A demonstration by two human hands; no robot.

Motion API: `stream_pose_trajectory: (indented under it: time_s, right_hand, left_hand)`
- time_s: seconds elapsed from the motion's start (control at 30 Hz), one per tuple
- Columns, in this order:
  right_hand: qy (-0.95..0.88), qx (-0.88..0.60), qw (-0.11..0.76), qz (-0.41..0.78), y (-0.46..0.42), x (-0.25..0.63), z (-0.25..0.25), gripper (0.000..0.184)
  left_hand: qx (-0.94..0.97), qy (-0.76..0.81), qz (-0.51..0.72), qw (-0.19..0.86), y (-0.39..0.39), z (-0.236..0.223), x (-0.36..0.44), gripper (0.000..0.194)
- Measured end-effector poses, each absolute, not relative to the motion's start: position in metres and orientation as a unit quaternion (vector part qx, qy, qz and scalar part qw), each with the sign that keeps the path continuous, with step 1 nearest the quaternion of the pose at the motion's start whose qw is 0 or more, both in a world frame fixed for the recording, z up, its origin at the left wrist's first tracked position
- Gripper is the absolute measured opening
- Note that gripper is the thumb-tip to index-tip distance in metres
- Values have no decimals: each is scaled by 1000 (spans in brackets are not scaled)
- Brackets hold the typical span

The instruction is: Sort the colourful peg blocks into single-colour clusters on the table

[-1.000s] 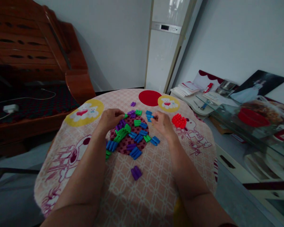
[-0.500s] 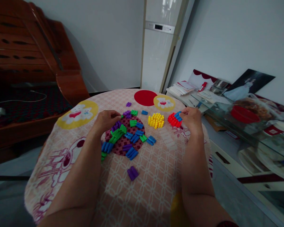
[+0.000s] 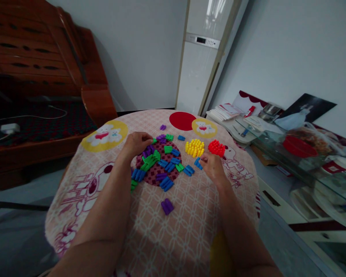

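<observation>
My right hand (image 3: 212, 166) is closed in a pinch on a blue plastic piece (image 3: 198, 163), just in front of the yellow pegs. My left hand (image 3: 137, 143) hovers low at the left of the pile, fingers together, its tips at a small green plastic piece (image 3: 154, 141). Beneath and beside it lie purple pieces (image 3: 148, 151), joined green pieces (image 3: 150, 161) and blue pieces (image 3: 138, 175). Standing close together are a cluster of yellow pegs (image 3: 195, 147) and a cluster of red pegs (image 3: 216, 147). One purple piece (image 3: 167, 206) lies apart, toward me.
A patterned cloth covers the round table (image 3: 150, 238). To the right stands a glass-topped cabinet (image 3: 279, 154) with papers, a red bowl (image 3: 299, 146) and bags. A wooden bench (image 3: 98, 100) is at the left, and a tall white appliance (image 3: 197, 69) stands behind the table.
My right hand has moved left and toward me, from over the red pegs to the front of the yellow ones, carrying the blue piece. My left hand has barely moved; the view has shifted slightly.
</observation>
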State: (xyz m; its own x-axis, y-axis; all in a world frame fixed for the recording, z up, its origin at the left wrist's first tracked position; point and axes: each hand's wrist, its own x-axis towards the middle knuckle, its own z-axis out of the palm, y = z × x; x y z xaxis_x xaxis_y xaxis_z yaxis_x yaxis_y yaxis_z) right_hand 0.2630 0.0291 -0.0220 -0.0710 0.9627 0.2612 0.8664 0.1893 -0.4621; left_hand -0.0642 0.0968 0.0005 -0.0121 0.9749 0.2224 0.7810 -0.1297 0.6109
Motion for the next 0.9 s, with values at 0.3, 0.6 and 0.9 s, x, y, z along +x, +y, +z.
stream_pose_trajectory:
  time_s: [0.3, 0.6, 0.9]
  right_hand:
    - [-725, -642, 238, 79, 22, 261, -46, 9]
    - [-716, -632, 270, 121, 26, 269, -52, 12]
    - [-492, -839, 214, -87, 21, 358, -32, 24]
  left_hand:
    - [767, 501, 289, 276, 83, 0, 4, 22]
    - [902, 407, 81, 115, 43, -30, 82, 35]
    - [895, 394, 127, 164, 51, -38, 81, 30]
